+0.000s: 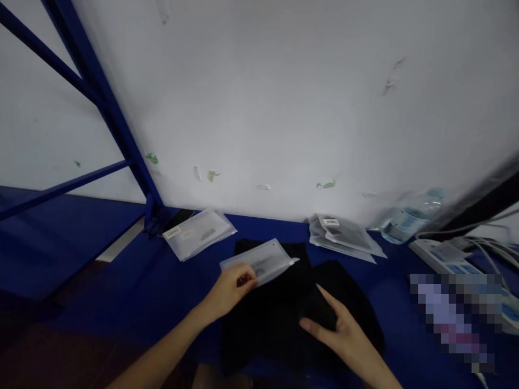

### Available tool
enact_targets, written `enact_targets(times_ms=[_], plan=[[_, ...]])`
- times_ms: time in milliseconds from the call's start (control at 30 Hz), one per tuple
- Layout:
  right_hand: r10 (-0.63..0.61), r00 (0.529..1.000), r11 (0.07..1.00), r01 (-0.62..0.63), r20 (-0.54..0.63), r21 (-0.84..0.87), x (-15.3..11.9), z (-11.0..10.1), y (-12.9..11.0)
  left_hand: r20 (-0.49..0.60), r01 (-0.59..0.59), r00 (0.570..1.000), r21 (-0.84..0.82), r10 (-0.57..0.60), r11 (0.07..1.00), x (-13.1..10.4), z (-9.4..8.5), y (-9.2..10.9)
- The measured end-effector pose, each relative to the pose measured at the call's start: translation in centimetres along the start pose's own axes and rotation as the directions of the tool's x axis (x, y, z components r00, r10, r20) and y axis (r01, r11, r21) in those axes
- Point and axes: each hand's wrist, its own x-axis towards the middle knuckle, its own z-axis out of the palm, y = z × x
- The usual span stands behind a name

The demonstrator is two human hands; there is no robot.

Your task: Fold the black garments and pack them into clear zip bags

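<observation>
My left hand pinches the lower edge of a clear zip bag with dark print. The bag lies over the far part of a black folded cloth or garment; its exact kind I cannot make out. To the right, my right hand grips the black cloth, thumb on top and fingers partly hidden behind a fold. More of the black fabric spreads under and beyond this hand.
Frosted zip bags lie at the back left beside a black phone-like object. Other zip bags lie back right. Near the wall are a plastic bottle and a power strip with cables. A blue frame rises at left.
</observation>
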Motion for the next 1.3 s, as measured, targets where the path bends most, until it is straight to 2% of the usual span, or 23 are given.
enact_targets(times_ms=[67, 133, 267, 367, 467, 600, 667, 733, 767, 800, 867, 933, 967, 1033, 1100, 1133, 1200, 1300], plan=[[-0.013, 0.999, 0.997, 0.01, 0.038, 0.071, -0.1, -0.2, -0.3, 0.085, 0.014, 0.996, -0.128, -0.003, 0.992, -0.2, 1.8, 0.5], [-0.009, 1.0, 0.99, 0.006, 0.021, 0.138, 0.3, 0.4, -0.2, 0.136, 0.025, 0.991, -0.199, 0.002, 0.98, -0.3, 2.9, 0.5], [-0.022, 1.0, 0.984, 0.02, 0.007, 0.177, 1.8, 2.6, 1.0, 0.149, 0.062, 0.989, -0.271, -0.022, 0.96, -0.3, 3.6, -0.3], [-0.084, 0.995, 0.991, 0.088, -0.045, 0.098, 2.2, 3.5, 2.2, 0.106, 0.081, 0.993, -0.261, -0.054, 0.962, 0.1, 3.7, -0.7], [-0.144, 0.984, 0.989, 0.14, -0.104, -0.047, 2.1, 3.5, 3.1, 0.041, 0.084, 0.996, -0.216, -0.077, 0.973, 0.3, 3.9, -0.8], [-0.176, 0.98, 0.957, 0.147, -0.097, -0.249, 1.9, 3.5, 3.7, -0.122, 0.073, 0.988, -0.157, -0.092, 0.985, -0.2, 4.1, -0.5], [-0.166, 0.982, 0.905, 0.114, -0.094, -0.41, 1.9, 3.9, 3.8, -0.221, -0.015, 0.975, -0.036, 0.007, 0.999, -0.8, 4.2, -0.2], [-0.135, 0.986, 0.787, 0.045, -0.102, -0.615, 1.9, 4.8, 3.6, -0.275, -0.164, 0.938, 0.176, 0.209, 0.971, -1.5, 4.4, 0.1], [-0.115, 0.987, 0.704, 0.004, -0.108, -0.71, 1.9, 5.3, 3.3, -0.27, -0.243, 0.907, 0.292, 0.324, 0.925, -1.8, 4.4, 0.2], [-0.099, 0.988, 0.617, -0.03, -0.115, -0.786, 1.9, 5.9, 3.0, -0.25, -0.309, 0.87, 0.393, 0.424, 0.866, -2.1, 4.5, 0.3], [-0.076, 0.99, 0.483, -0.07, -0.121, -0.873, 2.1, 6.7, 2.3, -0.175, -0.394, 0.813, 0.536, 0.555, 0.747, -2.4, 4.7, 0.6], [-0.058, 0.99, 0.45, -0.092, -0.132, -0.888, 2.5, 6.8, 1.8, -0.073, -0.437, 0.795, 0.621, 0.602, 0.651, -2.6, 4.9, 0.8], [-0.061, 0.989, 0.486, -0.091, -0.138, -0.869, 2.8, 6.5, 1.6, -0.034, -0.438, 0.805, 0.641, 0.593, 0.63, -2.6, 4.9, 0.9], [-0.099, 0.985, 0.649, -0.045, -0.144, -0.759, 3.3, 5.5, 1.7, 0.001, -0.408, 0.845, 0.647, 0.534, 0.644, -2.5, 4.8, 1.0], [-0.14, 0.979, 0.829, 0.034, -0.148, -0.559, 3.8, 4.3, 2.1, -0.018, -0.352, 0.883, 0.636, 0.469, 0.687, -2.4, 4.7, 1.1], [-0.144, 0.978, 0.887, 0.058, -0.154, -0.459, 4.0, 3.8, 2.5, -0.031, -0.327, 0.895, 0.632, 0.445, 0.703, -2.3, 4.7, 1.1], [-0.119, 0.978, 0.94, 0.055, -0.172, -0.338, 4.3, 3.2, 3.3, -0.035, -0.304, 0.908, 0.631, 0.418, 0.713, -2.2, 4.7, 1.2], [-0.086, 0.971, 0.954, 0.016, -0.225, -0.298, 4.7, 3.0, 4.1, 0.011, -0.292, 0.927, 0.649, 0.374, 0.703, -2.0, 4.8, 1.7]])
